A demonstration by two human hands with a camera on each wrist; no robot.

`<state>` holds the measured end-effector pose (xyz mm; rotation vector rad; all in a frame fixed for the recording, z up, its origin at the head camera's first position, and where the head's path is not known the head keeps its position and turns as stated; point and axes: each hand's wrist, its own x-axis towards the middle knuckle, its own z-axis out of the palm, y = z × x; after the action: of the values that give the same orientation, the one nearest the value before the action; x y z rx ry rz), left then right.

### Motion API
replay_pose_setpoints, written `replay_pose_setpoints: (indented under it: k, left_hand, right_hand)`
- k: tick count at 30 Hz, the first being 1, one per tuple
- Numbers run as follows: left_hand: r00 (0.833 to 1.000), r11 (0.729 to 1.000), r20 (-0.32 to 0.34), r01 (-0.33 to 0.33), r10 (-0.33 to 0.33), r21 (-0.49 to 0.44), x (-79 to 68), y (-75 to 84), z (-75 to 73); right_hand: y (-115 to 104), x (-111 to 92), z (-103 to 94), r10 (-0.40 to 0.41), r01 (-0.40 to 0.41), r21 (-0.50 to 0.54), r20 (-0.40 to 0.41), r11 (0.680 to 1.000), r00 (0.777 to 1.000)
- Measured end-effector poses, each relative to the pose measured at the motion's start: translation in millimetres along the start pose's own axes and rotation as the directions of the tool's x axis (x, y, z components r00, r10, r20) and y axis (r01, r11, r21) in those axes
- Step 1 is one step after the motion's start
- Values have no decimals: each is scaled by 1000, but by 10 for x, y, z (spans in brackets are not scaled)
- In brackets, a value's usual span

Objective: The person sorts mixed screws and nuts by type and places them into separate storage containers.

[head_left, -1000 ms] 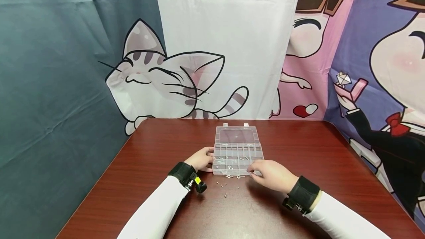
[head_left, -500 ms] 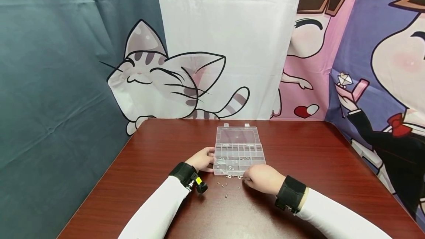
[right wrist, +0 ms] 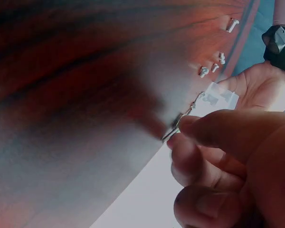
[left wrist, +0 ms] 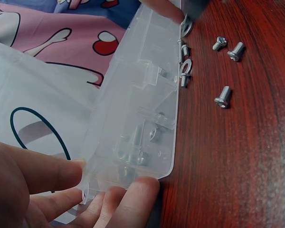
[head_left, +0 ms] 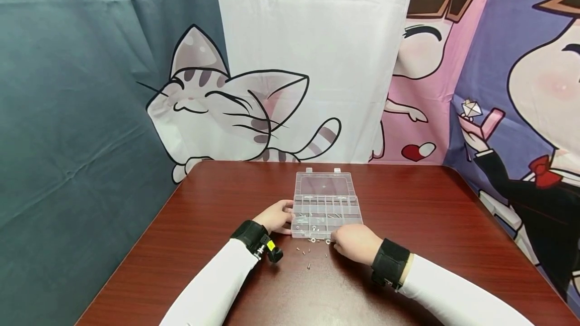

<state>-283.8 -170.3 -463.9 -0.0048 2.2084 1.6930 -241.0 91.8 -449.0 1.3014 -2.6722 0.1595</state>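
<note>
A clear plastic compartment box (head_left: 326, 213) lies with its lid (head_left: 323, 184) folded back. My left hand (head_left: 275, 217) rests its fingertips against the box's left side; in the left wrist view its fingers (left wrist: 137, 199) touch the clear wall. My right hand (head_left: 358, 242) is at the front right corner, thumb and forefinger pinching a thin metal piece (right wrist: 169, 136) that looks like a screw, partly hidden by the fingertips. A washer (head_left: 328, 241) lies beside those fingertips, and another washer (left wrist: 186, 66) leans by the front wall. Nuts and screws show inside the box.
Several short screws (left wrist: 236, 51) lie loose on the dark red table (head_left: 217, 190) in front of the box, one screw (head_left: 309, 266) closer to me. A printed cloth backdrop (head_left: 308, 24) hangs behind the table.
My right hand has moved left and down from above the box's front right corner to the front edge, and its fingers have closed together. My left hand stays at the side.
</note>
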Motion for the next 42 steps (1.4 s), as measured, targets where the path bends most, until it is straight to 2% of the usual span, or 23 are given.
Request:
replay_pose_setpoints:
  k: [11,22,27,32,37,42]
  left_hand:
    - [1000,1000,6,-5,5,0,-10,14,-18]
    - [1000,1000,-5,-1,1,1,-12,-12,4]
    - [1000,1000,6,-1,1,1,-17,-2,1]
    - [1000,1000,10,-8,8,4,-21,13,-20]
    - [1000,1000,17,-15,15,0,-21,13,-25]
    - [1000,1000,11,-10,10,7,-35,12,-14]
  right_hand:
    - [-10,31,11,-34,34,-23,-26,999,999]
    - [-20,45,58,-42,42,-30,-8,999,999]
    - [-6,52,26,-14,14,5,-8,1000,1000]
    - [24,106,-50,32,-29,48,-68,998,997]
    - [70,172,-138,41,-25,126,-126,992,991]
    - [171,264,-177,77,-55,174,-122,983,990]
